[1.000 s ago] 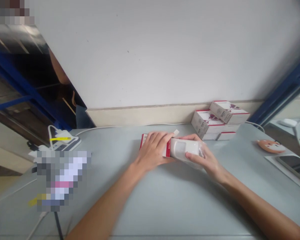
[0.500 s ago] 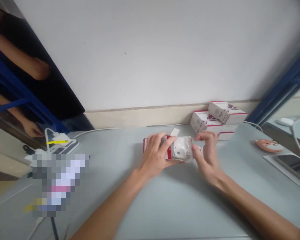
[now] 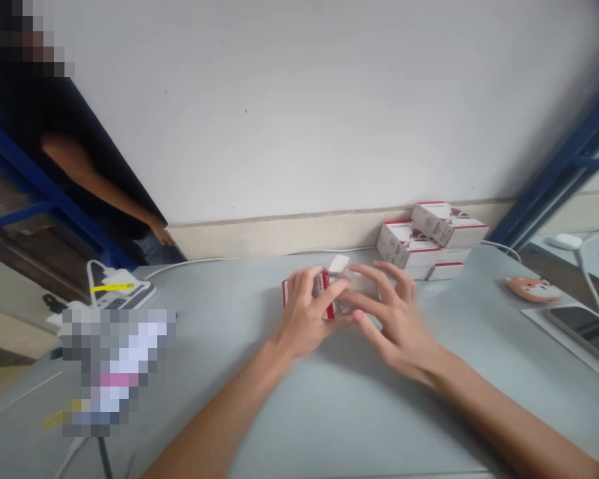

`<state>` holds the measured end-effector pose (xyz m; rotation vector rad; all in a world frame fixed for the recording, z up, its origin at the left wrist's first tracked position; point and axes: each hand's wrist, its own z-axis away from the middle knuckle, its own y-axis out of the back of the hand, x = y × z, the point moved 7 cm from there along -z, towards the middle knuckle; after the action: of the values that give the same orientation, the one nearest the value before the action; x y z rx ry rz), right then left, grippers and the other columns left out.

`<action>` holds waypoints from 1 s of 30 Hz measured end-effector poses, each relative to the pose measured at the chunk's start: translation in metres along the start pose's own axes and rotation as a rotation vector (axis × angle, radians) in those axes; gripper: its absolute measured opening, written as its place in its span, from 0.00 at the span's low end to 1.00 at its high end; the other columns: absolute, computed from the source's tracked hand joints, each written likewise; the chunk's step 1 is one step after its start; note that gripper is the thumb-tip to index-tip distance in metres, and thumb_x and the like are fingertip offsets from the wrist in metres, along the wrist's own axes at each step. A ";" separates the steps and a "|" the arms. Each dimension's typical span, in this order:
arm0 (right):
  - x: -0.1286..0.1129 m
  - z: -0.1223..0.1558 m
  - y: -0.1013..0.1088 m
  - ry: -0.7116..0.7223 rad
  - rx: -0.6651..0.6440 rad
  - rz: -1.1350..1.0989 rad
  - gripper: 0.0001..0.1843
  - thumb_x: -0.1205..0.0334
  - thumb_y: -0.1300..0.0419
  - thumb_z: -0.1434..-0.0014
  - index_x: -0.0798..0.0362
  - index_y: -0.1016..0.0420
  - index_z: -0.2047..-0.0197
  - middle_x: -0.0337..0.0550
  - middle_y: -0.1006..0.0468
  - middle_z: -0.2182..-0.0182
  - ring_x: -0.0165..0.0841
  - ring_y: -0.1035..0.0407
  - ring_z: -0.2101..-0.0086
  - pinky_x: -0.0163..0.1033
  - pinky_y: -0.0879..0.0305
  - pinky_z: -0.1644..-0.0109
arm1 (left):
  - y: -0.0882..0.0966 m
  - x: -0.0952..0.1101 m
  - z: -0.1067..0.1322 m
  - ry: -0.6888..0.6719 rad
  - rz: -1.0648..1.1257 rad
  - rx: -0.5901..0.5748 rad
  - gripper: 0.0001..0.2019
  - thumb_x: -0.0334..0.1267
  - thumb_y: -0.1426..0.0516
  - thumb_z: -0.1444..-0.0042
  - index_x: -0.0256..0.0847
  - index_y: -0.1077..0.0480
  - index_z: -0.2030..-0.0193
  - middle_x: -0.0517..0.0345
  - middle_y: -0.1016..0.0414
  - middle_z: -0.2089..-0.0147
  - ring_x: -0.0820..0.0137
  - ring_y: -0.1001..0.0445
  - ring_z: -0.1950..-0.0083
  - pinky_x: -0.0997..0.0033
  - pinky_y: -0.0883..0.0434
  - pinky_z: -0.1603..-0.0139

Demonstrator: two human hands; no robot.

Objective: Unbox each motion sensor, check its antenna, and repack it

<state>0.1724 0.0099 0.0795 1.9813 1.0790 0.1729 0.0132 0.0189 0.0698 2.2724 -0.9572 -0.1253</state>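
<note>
My left hand [image 3: 302,316] is closed around a small white and red cardboard box [image 3: 330,309] lying on the grey table. A white flap [image 3: 339,263] of the box stands up at its far side. From the right end of the box sticks out a white item in clear plastic wrapping [image 3: 368,285], partly covered by fingers. My right hand [image 3: 402,326] is over that item with fingers spread, its fingertips close to or touching the wrapping; contact is hard to make out.
Several similar boxes [image 3: 422,256] are stacked against the wall at the back right. A fox-faced orange object [image 3: 534,289] and a phone [image 3: 584,332] lie at the right. At the left are a power strip [image 3: 130,296] with cables and a blurred-out object. Another person's arm [image 3: 94,176] shows beyond.
My right hand has moved left from the outer end of the wrapped item to over it, and its fingers have spread. My left hand keeps its hold. The other person has shifted.
</note>
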 end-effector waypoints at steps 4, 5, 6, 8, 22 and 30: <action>0.001 0.001 0.004 -0.051 0.141 -0.108 0.28 0.57 0.42 0.28 0.39 0.39 0.28 0.53 0.43 0.31 0.54 0.47 0.32 0.68 0.44 0.30 | 0.002 -0.011 -0.002 0.245 0.206 0.125 0.31 0.56 0.36 0.37 0.55 0.37 0.30 0.46 0.41 0.37 0.53 0.37 0.34 0.47 0.36 0.31; 0.003 0.001 0.007 -0.073 0.202 -0.143 0.28 0.58 0.40 0.29 0.40 0.39 0.29 0.54 0.43 0.33 0.52 0.45 0.33 0.66 0.41 0.31 | 0.001 -0.012 -0.002 0.311 0.297 0.158 0.36 0.55 0.35 0.38 0.56 0.42 0.27 0.45 0.42 0.36 0.53 0.38 0.32 0.47 0.36 0.30; 0.005 0.001 0.009 -0.096 0.249 -0.178 0.26 0.58 0.39 0.30 0.40 0.37 0.31 0.54 0.41 0.35 0.51 0.42 0.34 0.63 0.38 0.32 | -0.002 -0.013 -0.002 0.385 0.410 0.175 0.41 0.54 0.34 0.38 0.57 0.48 0.24 0.45 0.42 0.34 0.53 0.38 0.31 0.48 0.34 0.31; 0.009 0.000 0.011 -0.138 0.281 -0.252 0.23 0.58 0.37 0.31 0.40 0.35 0.36 0.53 0.37 0.39 0.49 0.37 0.37 0.59 0.32 0.36 | -0.013 -0.011 -0.001 0.553 0.687 0.153 0.48 0.54 0.34 0.38 0.58 0.60 0.21 0.43 0.41 0.32 0.56 0.33 0.32 0.53 0.30 0.34; 0.012 0.000 0.006 -0.175 0.218 -0.625 0.34 0.63 0.39 0.29 0.36 0.44 0.25 0.48 0.25 0.42 0.41 0.26 0.45 0.53 0.27 0.40 | -0.015 0.004 0.010 0.710 0.902 0.110 0.21 0.51 0.35 0.36 0.48 0.35 0.44 0.52 0.30 0.46 0.64 0.27 0.48 0.59 0.29 0.43; 0.013 -0.004 0.002 -0.246 0.137 -0.779 0.10 0.56 0.41 0.26 0.42 0.27 0.44 0.46 0.25 0.45 0.41 0.27 0.44 0.49 0.29 0.39 | -0.010 0.025 0.008 0.899 0.986 0.179 0.22 0.45 0.31 0.41 0.46 0.41 0.52 0.56 0.29 0.49 0.67 0.25 0.50 0.62 0.26 0.46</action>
<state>0.1798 0.0215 0.0802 1.5047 1.6297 -0.5558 0.0343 0.0030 0.0613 1.4425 -1.4160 1.3028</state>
